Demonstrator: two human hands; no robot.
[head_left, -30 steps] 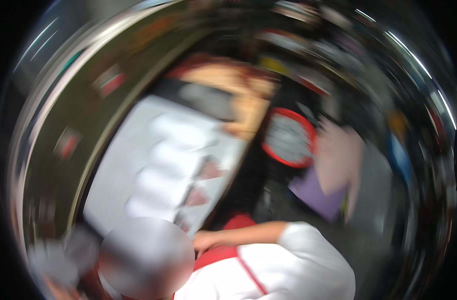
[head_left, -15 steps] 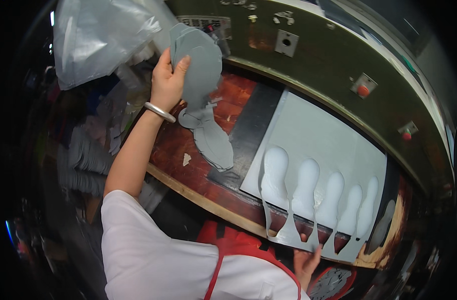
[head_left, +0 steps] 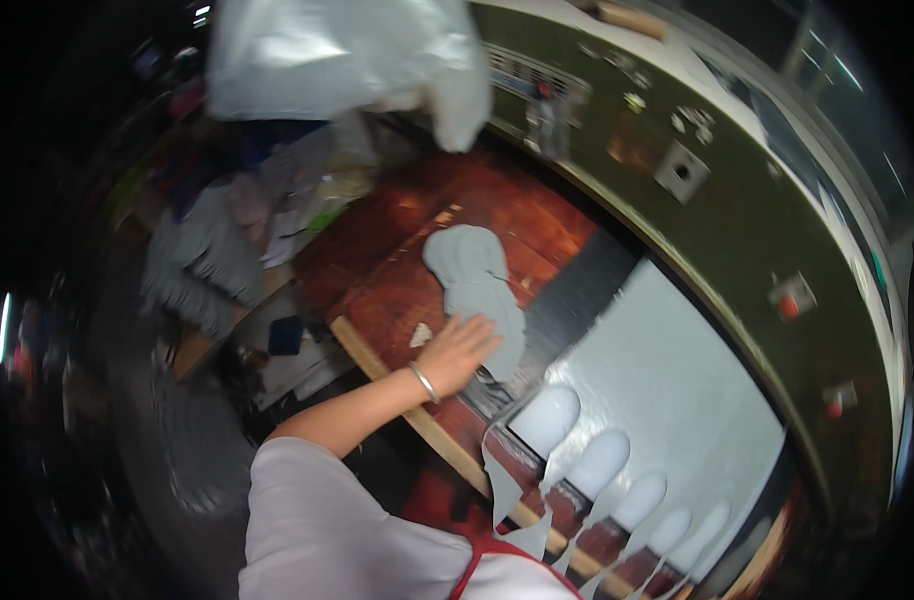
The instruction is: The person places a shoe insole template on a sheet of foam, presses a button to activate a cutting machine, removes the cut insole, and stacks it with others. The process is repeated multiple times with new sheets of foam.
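Observation:
My left hand (head_left: 461, 352) lies with its fingers stretched over the near end of a stack of grey sole-shaped pieces (head_left: 474, 262) on the red-brown table. It does not grip them. To the right is a large pale grey sheet (head_left: 677, 350) with several sole-shaped cut-outs along its near side. Thin strips between the cut-outs (head_left: 512, 490) hang past the table's front edge. Through the openings, white shows at the far ends and red-brown table at the near ends. My right hand is out of view.
A dark green machine beam (head_left: 667, 210) with red buttons runs behind the table (head_left: 377, 270). A clear plastic bag (head_left: 347, 65) hangs at the upper left. Piles of grey pieces (head_left: 202, 255) stand left of the table. A small pale scrap (head_left: 420, 334) lies near my left hand.
My left hand has put down the bundle of grey pieces it held up and now rests on the stack. The cut sheet has slid toward me. My right hand has left the view, which has turned.

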